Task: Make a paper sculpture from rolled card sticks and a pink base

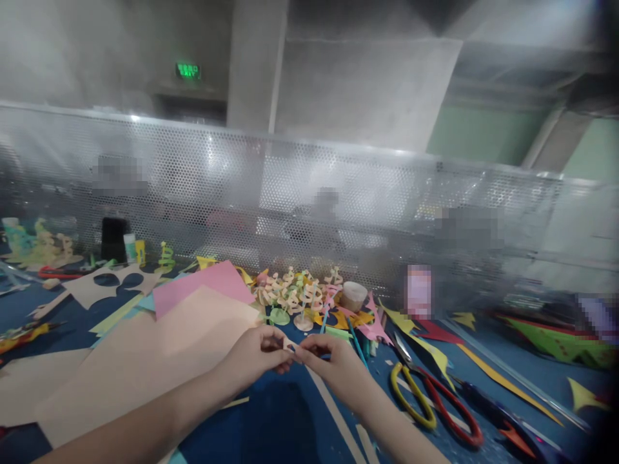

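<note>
My left hand (264,351) and my right hand (331,361) meet fingertip to fingertip above the blue table. Both are closed in a pinch on a small piece of pale paper (289,345), mostly hidden by the fingers. From under my right fingers a long pale paper strip (329,406) runs toward the near edge; whether it joins the pinched piece I cannot tell. Just beyond the hands stand several curled paper figures (290,293) on round bases. Left of my left hand lies a large peach paper sheet (159,348), with a pink sheet (206,288) partly under it.
To the right lie scissors with yellow and red handles (452,412), a dark blue pen-like tool (503,412) and yellow paper offcuts (430,348). A small round cup (354,296) stands behind. A perforated metal screen (232,174) closes off the table's far side.
</note>
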